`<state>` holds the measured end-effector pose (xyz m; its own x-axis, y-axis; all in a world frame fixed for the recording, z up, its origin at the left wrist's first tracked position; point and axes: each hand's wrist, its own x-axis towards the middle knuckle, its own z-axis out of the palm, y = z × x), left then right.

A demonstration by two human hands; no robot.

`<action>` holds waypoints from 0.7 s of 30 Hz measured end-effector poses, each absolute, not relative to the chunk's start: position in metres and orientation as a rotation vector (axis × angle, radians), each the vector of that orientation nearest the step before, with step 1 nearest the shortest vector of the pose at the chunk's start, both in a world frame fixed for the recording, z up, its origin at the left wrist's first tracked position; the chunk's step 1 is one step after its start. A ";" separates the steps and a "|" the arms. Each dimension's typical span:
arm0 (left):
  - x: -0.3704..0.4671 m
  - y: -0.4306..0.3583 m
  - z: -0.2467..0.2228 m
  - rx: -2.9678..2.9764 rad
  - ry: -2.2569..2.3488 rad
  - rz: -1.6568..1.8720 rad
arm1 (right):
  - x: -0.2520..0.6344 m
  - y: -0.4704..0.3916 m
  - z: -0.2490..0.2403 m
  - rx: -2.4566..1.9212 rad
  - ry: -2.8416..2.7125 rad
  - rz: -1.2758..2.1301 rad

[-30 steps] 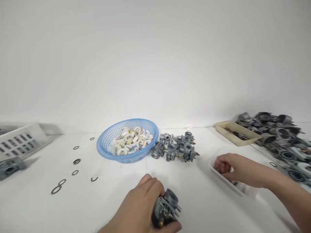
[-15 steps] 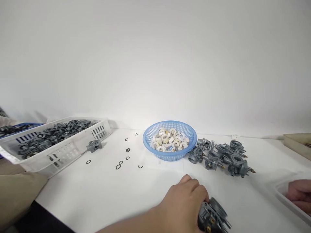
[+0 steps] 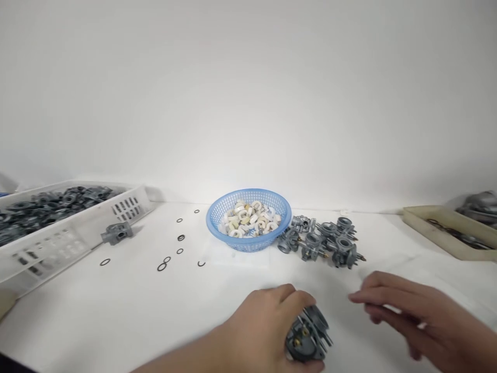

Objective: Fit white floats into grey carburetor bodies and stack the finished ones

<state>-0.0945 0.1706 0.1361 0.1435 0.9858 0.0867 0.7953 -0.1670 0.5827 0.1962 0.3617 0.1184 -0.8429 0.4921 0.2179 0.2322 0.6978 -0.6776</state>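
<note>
In the head view, a metal carburetor body [image 3: 306, 342] is clasped by the left hand [image 3: 264, 324], at five o'clock from the blue basket [image 3: 210, 225], presumably so that its brass-fitted face is left exposed. Whether anything is pinched by the right hand [image 3: 413, 311], at the body's three o'clock, cannot be told. White C-shaped pieces [image 3: 248, 220] are held in the basket; grey castings [image 3: 50, 204] are heaped in the white crate [image 3: 87, 228] at its nine o'clock.

I watch through one head-worn camera, facing forward and down over the white table [image 3: 135, 305] to the pale wall [image 3: 248, 98] filling the upper half. The left hand [image 3: 267, 321] and right hand [image 3: 415, 316] show close below; the blue basket [image 3: 248, 244] sits farther off, mid-frame.
</note>
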 end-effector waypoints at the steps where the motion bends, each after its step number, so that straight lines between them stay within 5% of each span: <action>1: -0.091 0.170 0.136 1.983 1.726 0.735 | 0.187 0.350 0.118 -0.474 -2.550 0.964; 21: -0.079 0.162 0.130 1.502 1.686 0.897 | 0.136 0.298 0.127 -0.562 -2.277 1.225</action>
<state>-0.0787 0.1617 0.1303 -0.0857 0.9949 -0.0523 0.5121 0.0890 0.8543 0.1360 0.2978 0.1273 -0.7946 0.5640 0.2246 0.1235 0.5123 -0.8499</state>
